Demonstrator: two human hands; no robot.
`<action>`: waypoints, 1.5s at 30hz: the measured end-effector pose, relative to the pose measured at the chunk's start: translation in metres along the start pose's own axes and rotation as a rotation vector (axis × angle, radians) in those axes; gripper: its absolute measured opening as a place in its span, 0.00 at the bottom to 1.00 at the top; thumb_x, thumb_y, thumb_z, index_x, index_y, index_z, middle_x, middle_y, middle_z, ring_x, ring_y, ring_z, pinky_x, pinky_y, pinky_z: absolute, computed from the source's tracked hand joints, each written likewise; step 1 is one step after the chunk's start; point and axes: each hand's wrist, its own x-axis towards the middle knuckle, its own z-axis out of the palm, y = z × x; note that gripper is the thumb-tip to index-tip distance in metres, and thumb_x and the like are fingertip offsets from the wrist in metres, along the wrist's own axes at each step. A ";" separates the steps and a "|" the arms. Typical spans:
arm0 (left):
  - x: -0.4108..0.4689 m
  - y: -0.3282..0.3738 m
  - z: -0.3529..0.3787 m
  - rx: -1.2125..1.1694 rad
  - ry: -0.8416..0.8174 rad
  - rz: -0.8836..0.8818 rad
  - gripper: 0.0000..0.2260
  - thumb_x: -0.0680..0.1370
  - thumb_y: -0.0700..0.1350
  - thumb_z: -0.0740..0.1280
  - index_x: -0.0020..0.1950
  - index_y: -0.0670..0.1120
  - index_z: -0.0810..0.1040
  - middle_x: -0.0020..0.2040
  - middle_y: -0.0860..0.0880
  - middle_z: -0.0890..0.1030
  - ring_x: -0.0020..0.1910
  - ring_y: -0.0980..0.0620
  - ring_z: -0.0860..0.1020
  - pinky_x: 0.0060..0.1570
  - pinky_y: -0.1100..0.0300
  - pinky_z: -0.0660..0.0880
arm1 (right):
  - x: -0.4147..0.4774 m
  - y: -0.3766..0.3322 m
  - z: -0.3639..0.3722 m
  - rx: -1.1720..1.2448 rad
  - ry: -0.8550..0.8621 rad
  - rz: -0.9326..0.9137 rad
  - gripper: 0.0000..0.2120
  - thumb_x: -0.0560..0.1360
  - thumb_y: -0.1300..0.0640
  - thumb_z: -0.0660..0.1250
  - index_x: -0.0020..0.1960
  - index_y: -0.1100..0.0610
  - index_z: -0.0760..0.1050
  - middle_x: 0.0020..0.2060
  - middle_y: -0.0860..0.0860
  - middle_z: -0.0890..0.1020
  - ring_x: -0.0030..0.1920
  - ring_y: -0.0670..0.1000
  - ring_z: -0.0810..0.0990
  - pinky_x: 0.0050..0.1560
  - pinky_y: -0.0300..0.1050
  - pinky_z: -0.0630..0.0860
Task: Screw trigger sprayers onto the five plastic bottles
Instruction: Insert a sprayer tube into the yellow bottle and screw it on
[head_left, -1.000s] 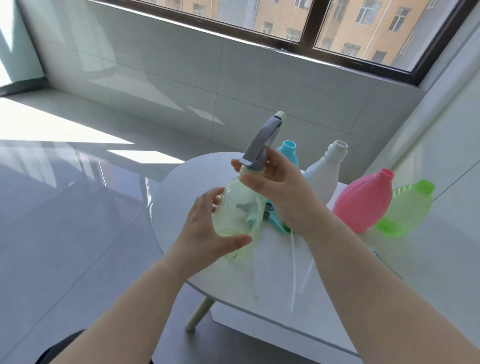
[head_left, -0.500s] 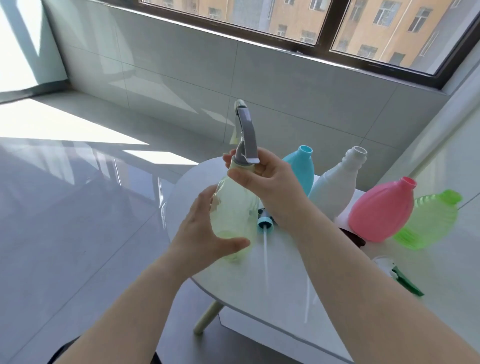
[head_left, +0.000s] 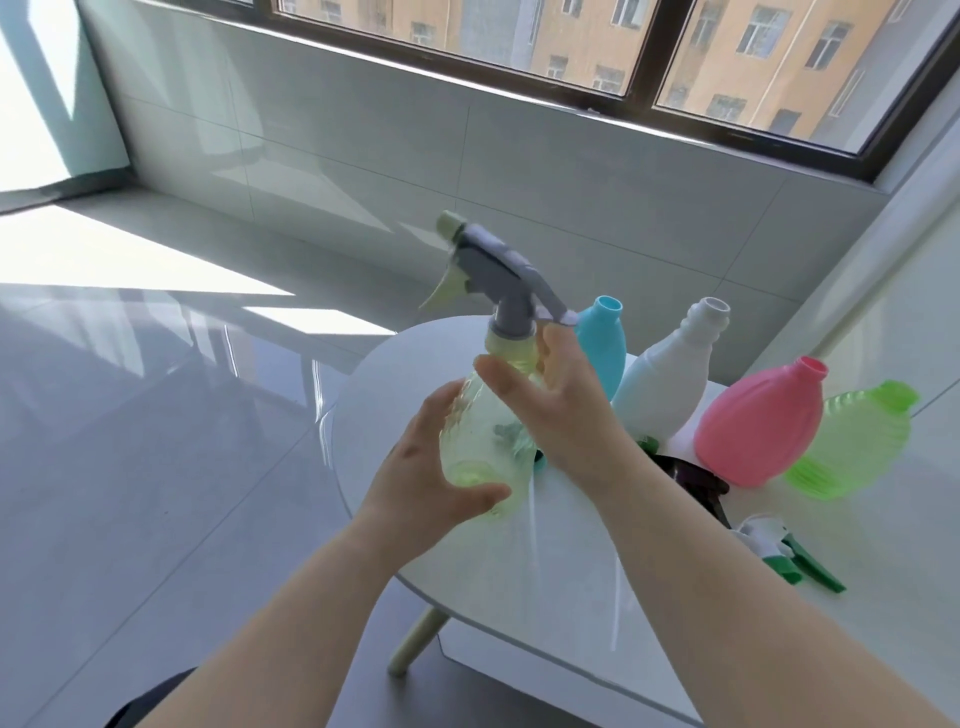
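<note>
My left hand (head_left: 431, 483) grips the lower body of a pale yellow see-through bottle (head_left: 480, 436), held tilted above the white table (head_left: 571, 561). A grey trigger sprayer (head_left: 498, 270) with a pale nozzle sits on its neck, pointing up and left. My right hand (head_left: 561, 410) lies against the bottle's shoulder just under the yellow collar, fingers spread. Behind stand a blue bottle (head_left: 600, 345) and a white bottle (head_left: 670, 384), both with bare necks. A pink bottle (head_left: 761, 421) and a green see-through bottle (head_left: 857, 441) lean at the right.
Loose sprayers lie on the table: a dark one (head_left: 691, 475) by the pink bottle and a green and white one (head_left: 779, 551) near the right. A teal sprayer part (head_left: 540, 460) shows under my right wrist. The table's left edge drops to a grey tiled floor.
The sprayer head has swung round from pointing up-right to pointing up-left. My right hand has loosened from the collar and its fingers have spread. The view has shifted left.
</note>
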 end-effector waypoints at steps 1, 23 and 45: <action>0.000 0.000 0.000 -0.005 -0.003 0.005 0.36 0.62 0.45 0.75 0.51 0.74 0.56 0.52 0.72 0.64 0.55 0.60 0.67 0.53 0.64 0.62 | -0.003 0.000 -0.002 0.016 -0.020 0.005 0.09 0.69 0.52 0.66 0.47 0.45 0.69 0.40 0.43 0.76 0.44 0.46 0.76 0.50 0.47 0.74; 0.003 -0.005 0.001 -0.026 -0.013 0.044 0.36 0.61 0.45 0.76 0.53 0.73 0.57 0.54 0.72 0.64 0.59 0.60 0.67 0.54 0.68 0.61 | 0.003 -0.014 -0.018 0.147 -0.038 -0.116 0.11 0.71 0.67 0.65 0.46 0.53 0.74 0.41 0.47 0.80 0.42 0.41 0.79 0.49 0.36 0.76; 0.021 0.004 -0.015 -0.210 -0.349 -0.053 0.29 0.60 0.43 0.70 0.53 0.67 0.63 0.54 0.63 0.72 0.55 0.64 0.71 0.49 0.77 0.69 | 0.005 -0.011 -0.044 0.085 -0.295 0.024 0.07 0.72 0.65 0.63 0.47 0.56 0.73 0.46 0.54 0.81 0.49 0.43 0.81 0.57 0.34 0.73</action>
